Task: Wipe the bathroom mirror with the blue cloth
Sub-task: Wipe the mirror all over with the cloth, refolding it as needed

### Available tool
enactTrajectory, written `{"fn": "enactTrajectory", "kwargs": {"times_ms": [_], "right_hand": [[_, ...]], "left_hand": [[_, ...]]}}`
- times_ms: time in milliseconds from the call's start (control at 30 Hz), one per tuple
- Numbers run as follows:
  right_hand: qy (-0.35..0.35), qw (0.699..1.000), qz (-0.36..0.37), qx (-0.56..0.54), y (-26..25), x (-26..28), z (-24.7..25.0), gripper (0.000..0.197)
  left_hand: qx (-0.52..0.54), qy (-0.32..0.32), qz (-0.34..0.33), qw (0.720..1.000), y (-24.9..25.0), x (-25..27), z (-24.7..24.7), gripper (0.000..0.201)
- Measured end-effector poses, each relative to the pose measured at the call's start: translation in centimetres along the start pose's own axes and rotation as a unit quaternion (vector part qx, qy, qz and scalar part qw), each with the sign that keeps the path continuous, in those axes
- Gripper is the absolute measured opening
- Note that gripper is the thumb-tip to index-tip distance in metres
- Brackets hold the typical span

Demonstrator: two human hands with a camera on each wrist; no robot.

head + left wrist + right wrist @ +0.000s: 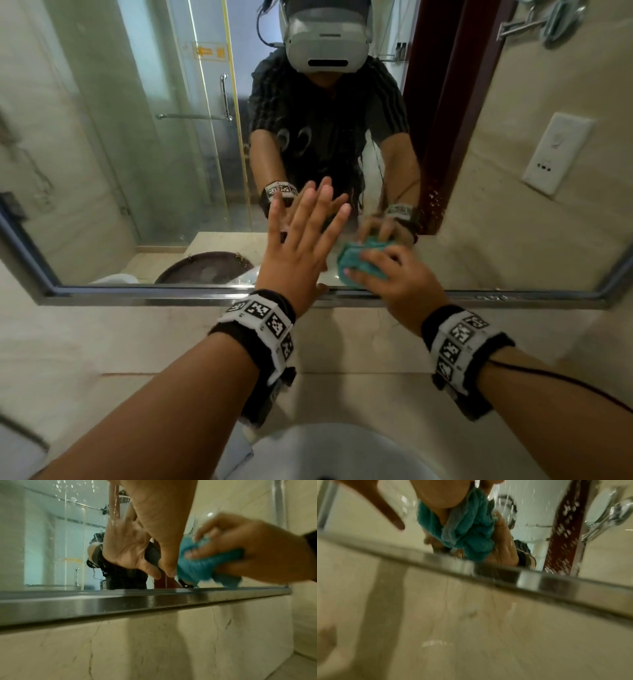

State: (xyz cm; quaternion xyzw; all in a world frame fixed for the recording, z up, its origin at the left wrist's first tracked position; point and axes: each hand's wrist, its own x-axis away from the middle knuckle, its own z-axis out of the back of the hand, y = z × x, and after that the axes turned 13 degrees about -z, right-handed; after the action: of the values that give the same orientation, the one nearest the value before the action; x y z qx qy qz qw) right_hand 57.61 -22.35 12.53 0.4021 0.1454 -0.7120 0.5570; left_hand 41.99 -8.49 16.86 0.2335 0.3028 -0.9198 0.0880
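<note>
Mirror (144,144): right hand (394,277) clutches blue cloth (359,263); left hand (301,240) flat; head view shows both.

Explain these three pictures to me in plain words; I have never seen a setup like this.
No machine here: a person wears one camera on the head and one on each wrist. The head view looks down both arms at a bathroom mirror, whose reflection shows the wearer. The left hand is open, fingers straight, flat against the glass. The right hand holds a bunched blue cloth against the mirror just above its metal frame. The wrist views look up from below that frame. A white basin sits below.
</note>
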Motion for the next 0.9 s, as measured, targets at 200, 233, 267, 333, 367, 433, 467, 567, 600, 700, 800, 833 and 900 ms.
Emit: {"fn": "enactTrajectory", "kwargs": {"times_ms": [200, 233, 267, 333, 367, 433, 467, 567, 600, 700, 800, 833, 900], "right_hand": [[-0.004, 1.000, 0.008, -0.019, 1.4, -2.9, 3.7, 0.034], [0.039, 0.998, -0.037, -0.024, 1.8, -4.9, 5.0, 0.037], [0.082, 0.992, -0.085, -0.038, 2.2, -6.5, 6.1, 0.039], [0.146, 0.978, -0.137, -0.060, 2.2, -7.5, 6.0, 0.039], [0.159, 0.978, -0.125, -0.049, 1.8, -6.7, 5.0, 0.036], [0.115, 0.993, -0.027, -0.007, 0.9, -3.0, 1.7, 0.033], [0.055, 0.998, 0.025, 0.011, 0.4, -0.8, 0.4, 0.037], [-0.086, 0.994, 0.072, 0.012, 0.3, 1.2, 0.1, 0.042], [-0.073, 0.995, 0.067, 0.003, 0.4, 0.2, 1.0, 0.039], [0.073, 0.997, -0.021, -0.026, 1.2, -4.8, 4.5, 0.032], [0.168, 0.974, -0.136, -0.066, 2.1, -7.1, 5.5, 0.035], [0.177, 0.973, -0.135, -0.059, 1.6, -6.3, 4.8, 0.034], [0.128, 0.990, -0.054, -0.006, 0.8, -2.9, 1.8, 0.032]], "left_hand": [[0.034, -0.015, 0.023, 0.999, 0.4, -0.7, -0.8, 0.125], [0.032, -0.017, 0.028, 0.999, 0.3, -0.7, -0.9, 0.126], [0.030, -0.021, 0.034, 0.999, 0.4, -0.8, -1.1, 0.128], [0.028, -0.027, 0.035, 0.999, 0.4, -0.9, -1.5, 0.133], [0.029, -0.030, 0.032, 0.999, 0.4, -1.0, -1.7, 0.136], [0.038, -0.022, 0.024, 0.999, 0.2, -1.0, -2.0, 0.137], [0.044, -0.017, 0.022, 0.999, 0.2, -0.9, -2.0, 0.132], [0.064, 0.005, 0.013, 0.998, 0.2, -1.0, -1.8, 0.111], [0.064, 0.004, 0.014, 0.998, 0.2, -1.0, -1.7, 0.112], [0.030, -0.024, 0.024, 0.999, 0.2, -0.9, -1.7, 0.132], [0.015, -0.026, 0.022, 0.999, 0.3, -0.9, -1.7, 0.139], [0.018, -0.020, 0.023, 0.999, 0.3, -0.9, -1.9, 0.138], [0.028, -0.005, 0.023, 0.999, 0.1, -0.8, -2.1, 0.133]]}}
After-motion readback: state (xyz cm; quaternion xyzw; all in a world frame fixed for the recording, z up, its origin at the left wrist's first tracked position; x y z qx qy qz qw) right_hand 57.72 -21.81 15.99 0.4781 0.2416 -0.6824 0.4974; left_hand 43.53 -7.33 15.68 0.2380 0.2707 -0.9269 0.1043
